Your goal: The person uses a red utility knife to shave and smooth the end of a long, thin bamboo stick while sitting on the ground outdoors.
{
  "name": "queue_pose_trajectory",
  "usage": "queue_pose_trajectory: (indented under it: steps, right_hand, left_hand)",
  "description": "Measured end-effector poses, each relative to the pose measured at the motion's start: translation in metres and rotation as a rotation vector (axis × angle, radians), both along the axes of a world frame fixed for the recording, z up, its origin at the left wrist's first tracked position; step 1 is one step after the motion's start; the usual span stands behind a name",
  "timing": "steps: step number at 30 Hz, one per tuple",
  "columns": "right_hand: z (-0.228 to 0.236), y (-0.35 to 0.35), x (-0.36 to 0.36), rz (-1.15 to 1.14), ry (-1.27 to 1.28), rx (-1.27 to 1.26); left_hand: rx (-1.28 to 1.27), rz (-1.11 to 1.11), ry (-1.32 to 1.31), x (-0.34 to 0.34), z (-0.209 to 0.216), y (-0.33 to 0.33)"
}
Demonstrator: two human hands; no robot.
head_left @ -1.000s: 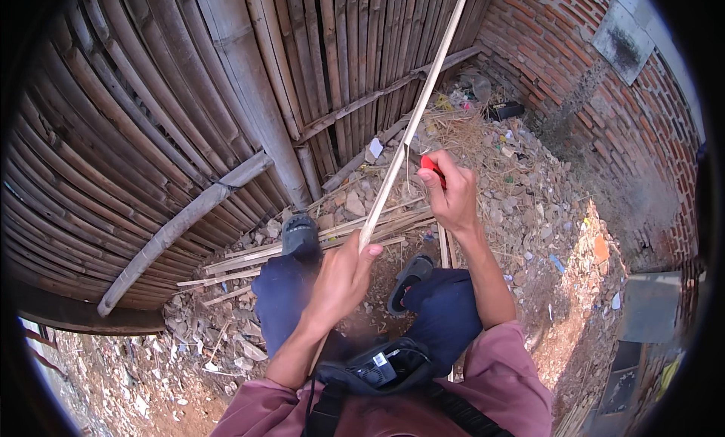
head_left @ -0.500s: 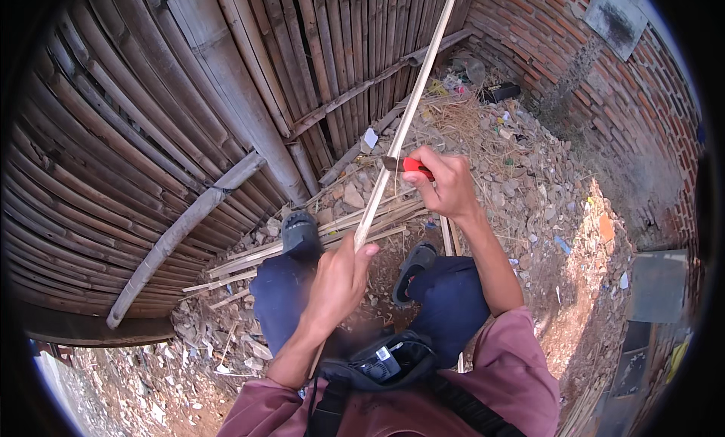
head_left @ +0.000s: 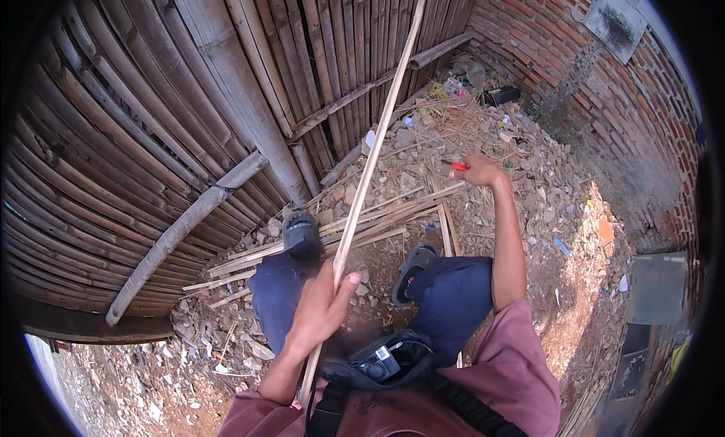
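My left hand [head_left: 321, 310] is closed around a long pale bamboo strip [head_left: 375, 146]. The strip slants from beside my waist up and away to the right, and its far end stands in front of the bamboo wall. To the right, away from the strip, my right hand [head_left: 485, 171] grips a knife [head_left: 458, 166] with a red handle. Its dark blade points left and is hard to make out against the rubble. More split strips [head_left: 385, 224] lie on the ground between and beyond my feet.
A bamboo wall [head_left: 226, 82] rises on the left, a brick wall [head_left: 559, 82] on the right. Rubble and dry shavings [head_left: 453, 123] cover the ground. My dark shoes [head_left: 300, 233] stand among the strips. An open black bag [head_left: 389, 358] hangs at my waist.
The strip has come back toward me, so its far end now shows. My right hand has moved with the knife off the strip, to the right. My left hand has dropped slightly.
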State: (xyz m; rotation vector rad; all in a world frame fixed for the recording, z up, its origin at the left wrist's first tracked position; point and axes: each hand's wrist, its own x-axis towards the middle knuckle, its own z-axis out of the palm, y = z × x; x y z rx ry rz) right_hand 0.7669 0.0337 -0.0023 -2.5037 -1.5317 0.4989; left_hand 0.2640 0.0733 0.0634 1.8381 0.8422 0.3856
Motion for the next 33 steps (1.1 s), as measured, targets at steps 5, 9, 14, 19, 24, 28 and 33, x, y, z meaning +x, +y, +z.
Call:
queue_pose_trajectory:
  steps: [5, 9, 14, 19, 24, 28, 33]
  right_hand:
    - [0.058, 0.017, -0.093, 0.038, 0.728, 0.337]
    - [0.090, 0.021, -0.158, 0.038, 1.252, 0.673]
    - [0.083, 0.025, -0.182, -0.052, 1.262, 0.811]
    - [0.084, 0.025, -0.172, -0.135, 1.191, 0.880]
    - [0.066, 0.028, -0.166, 0.009, 0.624, 0.880]
    - [0.081, 0.014, -0.201, 0.088, 0.487, 0.935]
    - [0.085, 0.005, -0.248, 0.430, 0.158, 0.765]
  left_hand:
    - [-0.163, -0.082, -0.148, 0.005, -0.019, 0.019]
    - [-0.358, -0.214, -0.230, 0.020, -0.022, 0.021]
    - [-0.496, -0.236, -0.202, 0.021, -0.002, 0.014]
    - [-0.568, -0.283, -0.188, -0.011, -0.020, 0.010]
    - [-0.480, -0.134, -0.183, -0.010, -0.014, 0.001]
    - [-0.378, 0.040, -0.213, -0.003, -0.008, 0.008]
    - [0.049, 0.049, -0.191, 0.008, -0.024, 0.008]
